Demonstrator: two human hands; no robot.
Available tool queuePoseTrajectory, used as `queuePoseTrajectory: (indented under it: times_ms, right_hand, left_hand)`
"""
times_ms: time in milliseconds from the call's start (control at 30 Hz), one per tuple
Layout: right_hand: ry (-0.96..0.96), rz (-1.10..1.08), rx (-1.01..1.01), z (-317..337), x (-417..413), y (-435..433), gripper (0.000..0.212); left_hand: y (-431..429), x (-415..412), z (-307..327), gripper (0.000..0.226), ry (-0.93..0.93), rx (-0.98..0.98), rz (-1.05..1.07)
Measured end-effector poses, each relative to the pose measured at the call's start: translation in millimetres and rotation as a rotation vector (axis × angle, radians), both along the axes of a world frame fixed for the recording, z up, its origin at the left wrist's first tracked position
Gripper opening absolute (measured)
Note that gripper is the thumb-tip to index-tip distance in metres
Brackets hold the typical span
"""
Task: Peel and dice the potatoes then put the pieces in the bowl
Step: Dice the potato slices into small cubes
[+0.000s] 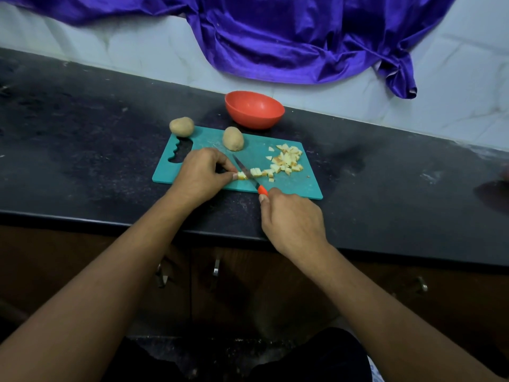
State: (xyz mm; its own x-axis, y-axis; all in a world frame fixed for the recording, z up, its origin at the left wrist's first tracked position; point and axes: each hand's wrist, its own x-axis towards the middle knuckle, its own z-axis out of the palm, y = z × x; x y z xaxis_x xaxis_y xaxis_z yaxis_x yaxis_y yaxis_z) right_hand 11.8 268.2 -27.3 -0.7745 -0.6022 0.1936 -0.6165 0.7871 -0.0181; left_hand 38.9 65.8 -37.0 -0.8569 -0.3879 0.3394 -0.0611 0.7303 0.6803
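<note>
on the green board [289, 186], in the middle of dicing. pinches the short end of a potato strip [242, 175] with the left hand [202, 172], fingertips curled tight on it. grips the orange handle of the knife [249, 175] in the right hand [292, 216], with the thin dark blade slanted across the strip and touching it. looks like one of the last cuts on this strip. next, most likely, calls for a press straight down, then a small slide of the left fingertips back from the blade. needs care, with so little strip to hold.

just right of the blade, a loose pile of pieces [286, 159]: pale yellow, blocky, some brown on one side, maybe skin, hard to tell. on the far part of the board, one whole potato [233, 138]. at the far left corner, by the handle hole, a second potato [181, 126]. both round, tan, dull, not yet peeled. behind the board, a red bowl [254, 108], smooth, plastic by the look, no pieces showing in it. under it all, a dark speckled counter [82, 133], hard and flat. up on the pale wall, a shiny purple cloth [289, 37], full of folds.
</note>
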Motion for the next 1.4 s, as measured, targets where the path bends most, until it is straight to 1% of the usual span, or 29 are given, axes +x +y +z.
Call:
queuePoseTrajectory:
  times_ms: [267,333,433,500,667,833,933,1033,1133,1400]
  right_hand:
    - [0.001,0.041,0.058,3.1,-0.4,-0.7,0.038]
    - [0.004,0.048,0.063,4.0,-0.3,-1.9,0.037]
    - [0.019,0.046,0.104,5.8,-0.1,-6.0,0.037]
    - [-0.002,0.032,0.123,6.5,-0.1,-7.6,0.037]
    - [-0.098,-0.065,0.016,5.7,-4.2,-6.9,0.038]
    - [-0.211,-0.025,-0.149,9.1,-11.9,4.6,0.039]
    - [-0.135,0.074,-0.070,7.2,-6.9,7.3,0.038]
    - [-0.001,0.158,0.031,4.7,-3.3,8.2,0.037]
    - [0.059,0.191,0.110,9.9,-12.2,11.2,0.037]
    - [0.082,0.130,0.257,27.1,-71.3,31.4,0.039]
  left_hand:
    - [-0.2,-0.4,-0.5,0.022,0.010,0.015,-0.005]
    - [0.0,-0.9,-0.8,0.022,0.005,0.009,-0.005]
    - [0.2,-1.1,-0.4,0.013,-0.003,0.001,0.001]
    - [0.2,-0.9,0.4,0.012,-0.009,0.008,0.002]
    - [1.3,0.7,0.8,0.025,-0.010,0.012,0.009]
    - [-0.5,0.8,-1.2,0.018,0.024,0.083,0.029]
    - [-3.0,0.7,-2.6,0.018,0.091,0.149,0.042]
    - [-4.8,-0.4,-4.0,0.024,0.113,0.139,0.071]
    - [-5.3,-1.3,-5.4,0.026,0.114,0.128,0.065]
    - [-6.5,-3.4,-7.6,0.024,0.113,0.103,0.059]
